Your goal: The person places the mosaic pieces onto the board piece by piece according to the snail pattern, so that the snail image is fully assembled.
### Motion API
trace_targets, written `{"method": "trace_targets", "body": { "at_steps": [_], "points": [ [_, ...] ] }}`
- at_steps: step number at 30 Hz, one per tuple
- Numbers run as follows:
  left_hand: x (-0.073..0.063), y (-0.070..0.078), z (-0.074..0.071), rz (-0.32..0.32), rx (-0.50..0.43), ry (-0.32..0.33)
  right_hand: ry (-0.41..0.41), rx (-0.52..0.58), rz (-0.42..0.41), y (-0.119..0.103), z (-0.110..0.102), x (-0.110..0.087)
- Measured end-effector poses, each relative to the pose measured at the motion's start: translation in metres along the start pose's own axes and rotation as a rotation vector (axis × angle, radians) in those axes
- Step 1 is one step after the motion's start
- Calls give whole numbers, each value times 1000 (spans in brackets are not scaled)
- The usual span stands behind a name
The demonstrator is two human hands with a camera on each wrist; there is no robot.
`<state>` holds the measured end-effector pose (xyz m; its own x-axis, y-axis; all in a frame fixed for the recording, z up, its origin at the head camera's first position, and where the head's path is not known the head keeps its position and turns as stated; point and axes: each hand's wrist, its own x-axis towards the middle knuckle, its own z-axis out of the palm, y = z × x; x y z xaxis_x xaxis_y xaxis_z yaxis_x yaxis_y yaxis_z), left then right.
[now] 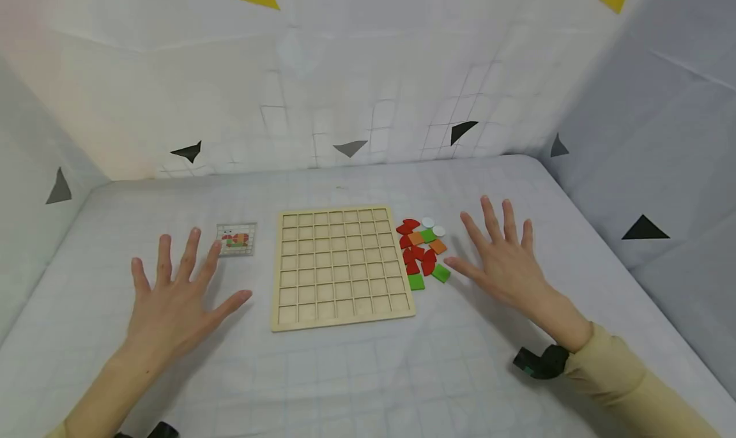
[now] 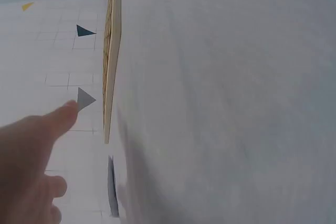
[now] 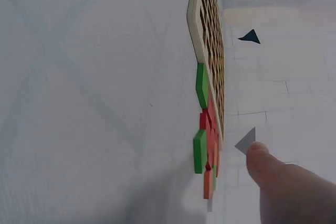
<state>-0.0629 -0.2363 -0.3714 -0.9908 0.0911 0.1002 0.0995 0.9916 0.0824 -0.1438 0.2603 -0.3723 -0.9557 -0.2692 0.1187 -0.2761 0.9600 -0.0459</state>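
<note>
Both hands are spread wide, gripping nothing: left hand (image 1: 172, 307) by the picture card (image 1: 236, 239), right hand (image 1: 508, 265) right of the loose tiles (image 1: 441, 273).
The wooden grid board (image 1: 326, 276) lies flat between them, probably light and stiff, best lifted by opposite rims. Tiles in red, orange and green, with white discs (image 1: 439, 231), sit along its right edge; likely hard and slick, they suit a fingertip pinch. Pale cloth (image 1: 345, 380) covers the table; beyond stands a white backdrop (image 1: 368, 61) with dark and yellow patches (image 1: 644, 228).
</note>
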Motion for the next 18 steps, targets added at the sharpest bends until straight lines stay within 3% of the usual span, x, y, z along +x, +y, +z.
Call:
{"method": "trace_targets", "body": {
  "at_steps": [8, 12, 18],
  "points": [
    [4, 22, 2, 38, -215, -177, -4, 164, -73, -13, 17, 10],
    [4, 34, 4, 50, -304, -247, 63, 297, -132, -17, 25, 19],
    [0, 44, 10, 90, -399, -283, 138, 515, -220, -18, 30, 40]
  ]
}}
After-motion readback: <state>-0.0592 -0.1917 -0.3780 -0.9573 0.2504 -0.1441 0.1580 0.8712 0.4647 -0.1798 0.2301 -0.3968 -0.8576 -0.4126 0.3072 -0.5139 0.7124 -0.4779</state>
